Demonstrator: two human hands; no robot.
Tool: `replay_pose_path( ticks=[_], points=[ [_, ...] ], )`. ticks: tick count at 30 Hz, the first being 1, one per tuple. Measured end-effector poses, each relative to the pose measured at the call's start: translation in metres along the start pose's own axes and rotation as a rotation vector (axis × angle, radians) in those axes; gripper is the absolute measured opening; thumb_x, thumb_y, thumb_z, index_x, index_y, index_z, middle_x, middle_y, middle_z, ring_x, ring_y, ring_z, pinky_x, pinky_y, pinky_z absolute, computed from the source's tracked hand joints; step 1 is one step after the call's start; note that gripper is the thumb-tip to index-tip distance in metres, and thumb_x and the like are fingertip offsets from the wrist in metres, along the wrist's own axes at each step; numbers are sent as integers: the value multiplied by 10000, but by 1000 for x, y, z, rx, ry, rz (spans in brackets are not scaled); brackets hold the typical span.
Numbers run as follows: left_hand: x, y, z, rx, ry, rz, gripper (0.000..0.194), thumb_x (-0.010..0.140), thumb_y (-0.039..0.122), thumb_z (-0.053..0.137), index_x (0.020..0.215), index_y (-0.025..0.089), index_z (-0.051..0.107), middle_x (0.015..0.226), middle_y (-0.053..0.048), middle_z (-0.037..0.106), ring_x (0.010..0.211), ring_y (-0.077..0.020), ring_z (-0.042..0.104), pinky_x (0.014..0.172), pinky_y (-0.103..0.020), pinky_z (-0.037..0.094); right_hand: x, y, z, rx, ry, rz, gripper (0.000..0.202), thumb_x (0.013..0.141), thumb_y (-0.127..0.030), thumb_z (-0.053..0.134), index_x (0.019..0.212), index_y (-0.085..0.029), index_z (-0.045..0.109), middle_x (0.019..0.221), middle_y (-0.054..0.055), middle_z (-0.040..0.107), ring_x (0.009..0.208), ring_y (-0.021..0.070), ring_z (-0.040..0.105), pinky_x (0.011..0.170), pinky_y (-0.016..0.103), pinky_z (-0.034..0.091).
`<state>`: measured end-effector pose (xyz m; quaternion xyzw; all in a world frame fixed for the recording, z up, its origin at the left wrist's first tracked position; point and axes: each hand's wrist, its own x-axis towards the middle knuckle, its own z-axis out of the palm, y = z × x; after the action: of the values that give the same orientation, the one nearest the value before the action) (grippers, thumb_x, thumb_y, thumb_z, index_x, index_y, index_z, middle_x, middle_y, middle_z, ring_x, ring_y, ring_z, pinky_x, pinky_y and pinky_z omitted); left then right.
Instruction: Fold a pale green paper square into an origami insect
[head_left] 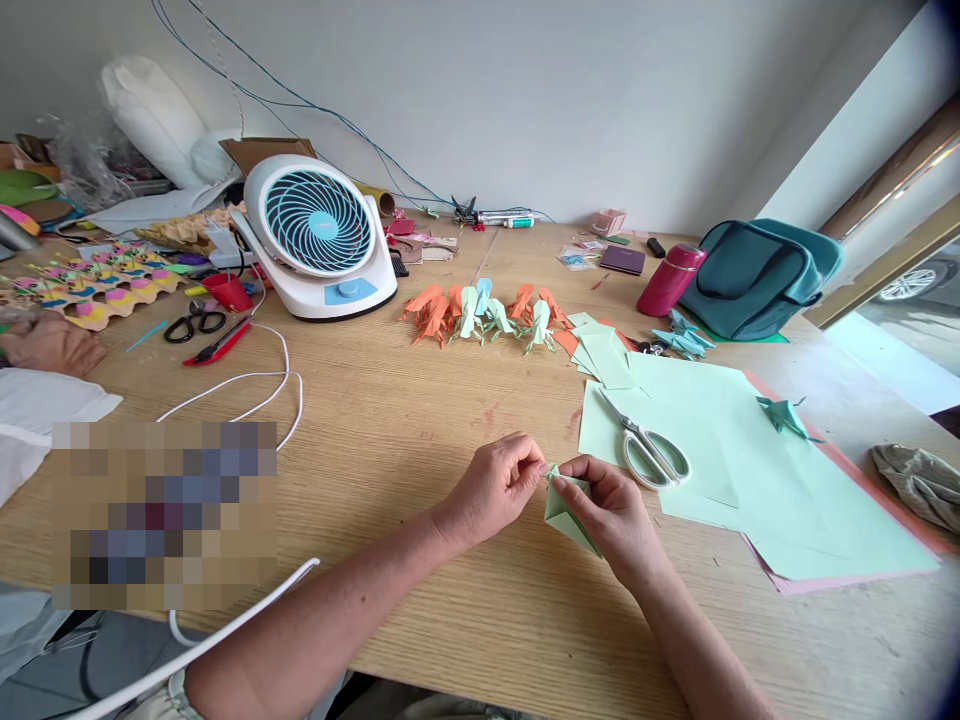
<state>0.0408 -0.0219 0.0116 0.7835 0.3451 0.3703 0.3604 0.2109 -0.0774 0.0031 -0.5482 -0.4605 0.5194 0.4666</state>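
Observation:
Between my two hands is a folded piece of pale green paper (564,515), held just above the table near its front edge. My right hand (611,510) grips it from the right, thumb on top and fingers behind. At the paper's upper tip, my left hand (499,487) has thumb and forefinger pinched together on a small point of the fold. To the right of my right hand, white-handled scissors (654,455) lie on large pale green sheets (705,410). Smaller cut green pieces (607,358) overlap just beyond. Farther back stand several orange, green and blue folded paper figures (480,312).
A white fan (319,235) stands at the back left, its white cable (289,375) looping over the table. Black scissors (195,320) and a red cutter (217,342) lie nearby. Another person's hand (56,345) rests far left. A pink bottle (670,280) and teal bag (761,275) stand back right.

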Motion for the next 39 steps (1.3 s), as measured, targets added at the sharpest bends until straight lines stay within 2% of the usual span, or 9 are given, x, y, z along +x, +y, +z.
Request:
replay_pose_path(
  ticks=[4,8,13,20,27,31,33,35,39],
  points=[
    [0,1,-2,-18,-8,35,247,982,254,470,754,169,511,713,20,529,652,-95,472,611,-207,366,1,-1,0,7,0,-7,406,790,-551,729,851,-166,617,646,-22,509,537,83,391,464,205,314],
    [0,3,-4,-43,-13,-20,287,1014,296,407,822,171,580,721,9,560,667,-106,509,630,-211,399,2,-1,-1,3,29,-20,396,792,-548,724,848,-171,619,647,-20,504,526,81,367,441,203,284],
    [1,4,-3,-71,9,-51,202,942,279,527,771,171,529,749,3,555,675,-105,516,557,-180,392,2,1,0,-17,6,-24,383,798,-550,714,838,-182,616,659,-18,511,547,97,389,468,217,311],
    [1,6,-5,-87,-35,-55,225,977,251,456,788,165,540,760,8,545,703,-98,506,608,-185,395,1,3,1,-71,-11,-44,353,840,-526,684,874,-181,617,678,-19,529,578,103,419,516,227,341],
    [2,1,-4,-69,-42,-25,221,947,265,515,750,165,504,757,7,524,668,-94,484,558,-185,369,0,6,2,-201,-35,-108,329,876,-514,636,882,-186,624,675,-11,562,580,121,452,523,244,364],
    [2,4,-5,-148,-22,-67,227,978,330,487,840,163,557,811,-15,572,713,-107,527,604,-201,420,-4,0,5,-388,135,-353,186,929,-380,593,848,-213,599,722,9,595,636,145,514,588,274,425],
    [1,6,-2,-233,-26,-130,212,924,375,595,904,165,569,875,-25,605,714,-105,549,576,-193,433,-5,-3,6,-475,256,-560,89,937,-267,578,856,-229,577,795,24,612,722,162,564,658,296,463],
    [0,7,3,-352,-73,-203,312,815,396,733,952,169,569,950,-42,631,745,-118,586,530,-178,443,-6,-4,7,-518,342,-722,76,928,-179,565,888,-243,557,864,38,609,801,180,594,692,318,490],
    [-2,7,11,-650,-149,-340,406,793,464,742,1011,163,579,954,-63,662,821,-167,643,532,-207,521,-6,-4,8,-576,359,-833,117,906,-137,577,913,-250,547,922,53,574,867,205,599,719,362,515]
  ],
)
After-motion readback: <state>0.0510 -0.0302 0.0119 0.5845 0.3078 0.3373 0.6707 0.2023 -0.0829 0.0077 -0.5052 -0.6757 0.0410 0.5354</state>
